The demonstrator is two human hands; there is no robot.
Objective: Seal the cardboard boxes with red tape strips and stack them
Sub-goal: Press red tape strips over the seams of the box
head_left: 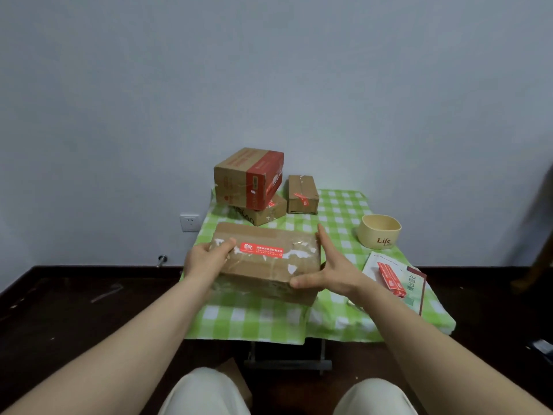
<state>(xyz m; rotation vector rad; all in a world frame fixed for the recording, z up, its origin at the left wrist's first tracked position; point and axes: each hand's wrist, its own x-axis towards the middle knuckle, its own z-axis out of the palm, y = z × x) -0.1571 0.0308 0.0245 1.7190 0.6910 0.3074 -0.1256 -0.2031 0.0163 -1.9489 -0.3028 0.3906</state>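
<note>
Head view: a flat cardboard box [266,259] is gripped from both sides, over the near middle of the worktop [338,322] with its green-and-white checked cloth. The left hand [208,259] is closed around the box's left end, thumb up on the top face. The right hand [326,269] is pressed against the right end, fingers spread along the side and thumb on the near corner, so that grip is on the box too. 1 red tape strip [261,250] is stuck across the box top.

Further back, a red-banded box [248,178] is sat tilted on another carton [260,215], with a small taped box [302,194] just beside them. More red strips [390,278] are laid on a booklet [410,290] at the right, near a cream bowl [380,232] marked "Life".
</note>
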